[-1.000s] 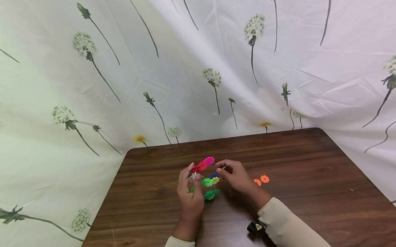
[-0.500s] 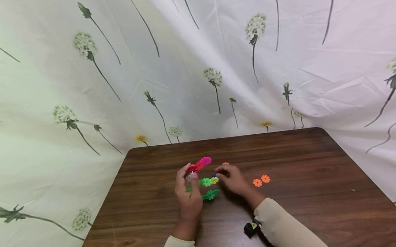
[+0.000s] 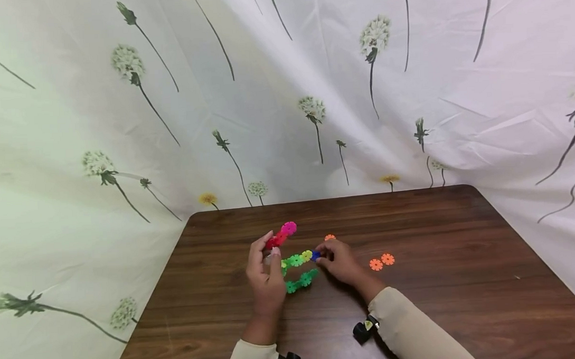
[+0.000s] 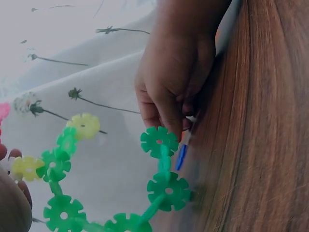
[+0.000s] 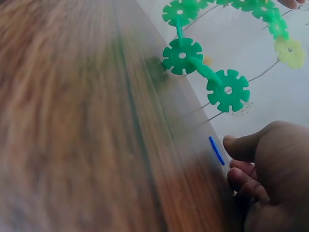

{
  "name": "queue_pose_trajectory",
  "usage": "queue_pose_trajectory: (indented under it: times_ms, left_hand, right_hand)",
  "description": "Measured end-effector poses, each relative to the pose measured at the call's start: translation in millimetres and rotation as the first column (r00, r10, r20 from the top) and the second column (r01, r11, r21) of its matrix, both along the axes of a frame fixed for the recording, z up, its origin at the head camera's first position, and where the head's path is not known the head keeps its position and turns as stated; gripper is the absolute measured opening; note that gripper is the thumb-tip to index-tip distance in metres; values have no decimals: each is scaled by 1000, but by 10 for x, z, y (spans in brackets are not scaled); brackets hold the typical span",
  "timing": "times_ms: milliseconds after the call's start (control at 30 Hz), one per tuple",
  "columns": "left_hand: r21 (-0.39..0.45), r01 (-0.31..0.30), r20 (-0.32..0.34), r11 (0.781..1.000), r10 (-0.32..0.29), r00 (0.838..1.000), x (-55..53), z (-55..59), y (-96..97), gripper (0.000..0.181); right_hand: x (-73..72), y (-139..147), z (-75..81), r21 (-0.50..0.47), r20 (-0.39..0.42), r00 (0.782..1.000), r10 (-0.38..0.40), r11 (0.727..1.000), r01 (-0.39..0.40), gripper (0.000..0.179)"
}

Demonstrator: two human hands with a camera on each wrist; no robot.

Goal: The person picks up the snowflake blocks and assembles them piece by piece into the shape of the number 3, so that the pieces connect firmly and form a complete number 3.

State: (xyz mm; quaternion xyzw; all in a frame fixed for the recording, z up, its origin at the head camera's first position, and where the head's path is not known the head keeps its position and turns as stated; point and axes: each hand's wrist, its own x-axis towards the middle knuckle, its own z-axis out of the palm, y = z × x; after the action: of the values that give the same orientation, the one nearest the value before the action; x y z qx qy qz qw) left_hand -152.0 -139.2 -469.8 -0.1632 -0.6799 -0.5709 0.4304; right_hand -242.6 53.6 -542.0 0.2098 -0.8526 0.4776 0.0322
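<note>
In the head view my left hand grips a chain of linked, notched plastic discs between thumb and fingers. Its pink end disc and red discs point up and away, and part of the chain is hidden behind the thumb. Green discs and yellow ones hang in a curve in the left wrist view. My right hand is low over the table, thumb and fingers slightly apart. A loose blue disc, seen edge-on in the right wrist view, lies right by those fingertips.
On the brown wooden table, two orange discs lie right of my right hand. Another orange disc is just beyond it. A white cloth with printed dandelions hangs behind the table.
My right hand has let go of an orange disc, which now lies beyond it, and has come to the blue disc. My left hand has shifted slightly left with the chain.
</note>
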Motion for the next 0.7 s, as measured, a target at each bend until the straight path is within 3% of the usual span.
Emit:
queue_pose_trajectory:
  times_ms: [233,433,700]
  left_hand:
    - [22,22,92,1000,-24,995,27,20,-5,33]
    - [11,44,123,999,-45,991,18,49,-13,37]
    - [-95,-2,192,995,20,981,-94,181,-64,35]
  right_hand:
    - [9,-9,-15,23,-47,999,1,1000,0,19]
    - [0,-22,-23,32,-53,999,-3,999,5,20]
    - [-5,-71,-23,130,-116,993,-27,991,42,27]
